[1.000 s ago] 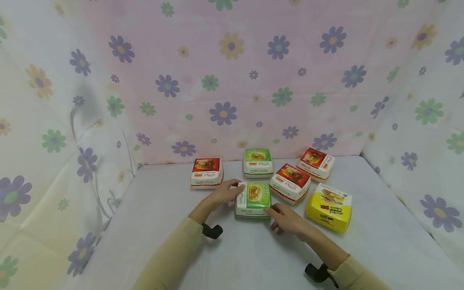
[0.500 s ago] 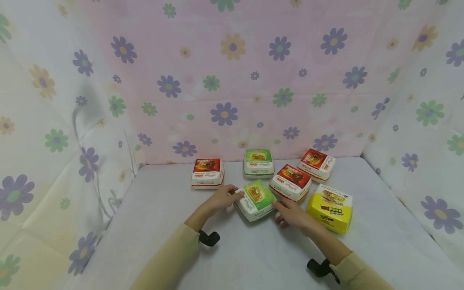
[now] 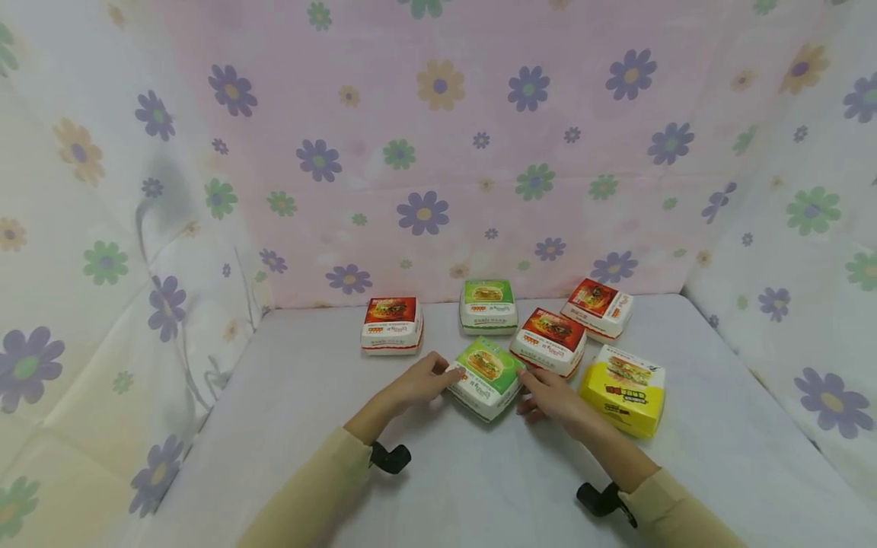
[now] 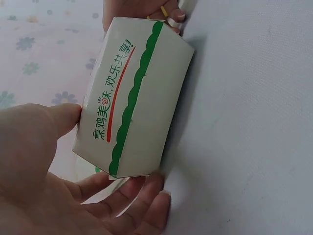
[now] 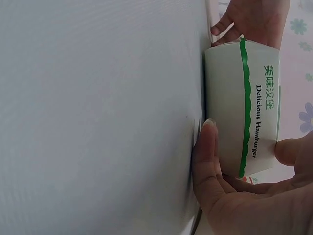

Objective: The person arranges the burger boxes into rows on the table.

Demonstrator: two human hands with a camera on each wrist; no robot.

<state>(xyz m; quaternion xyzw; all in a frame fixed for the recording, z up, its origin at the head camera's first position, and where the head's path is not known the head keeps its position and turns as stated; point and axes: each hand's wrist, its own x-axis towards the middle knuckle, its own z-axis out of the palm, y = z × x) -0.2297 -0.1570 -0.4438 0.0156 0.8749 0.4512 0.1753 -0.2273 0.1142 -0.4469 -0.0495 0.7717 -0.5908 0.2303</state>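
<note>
Between left hand (image 3: pixel 421 380) and right hand (image 3: pixel 556 398) in the head view, holds a green box (image 3: pixel 485 379) by opposite sides, maybe to keep it still. Has a red box (image 3: pixel 548 342) just past the right hand. From the left wrist, grips with thumb (image 4: pixel 63 117) high, fingers (image 4: pixel 139 205) low, likely against slips. From the right wrist, grips the same way, close to the table (image 5: pixel 98 117).

The left hand (image 4: pixel 56 191) grips the left end of a white box (image 4: pixel 146 105), thumb against the upper edge, fingers curled at its side. The box's near face bears green Chinese lettering, a red underline and a scalloped green band. The right hand (image 4: pixel 134 9), partly visible, is at the right end. Pale tabletop (image 4: pixel 249 122), near; flowered cloth (image 4: pixel 36 56), blurred, far.
</note>
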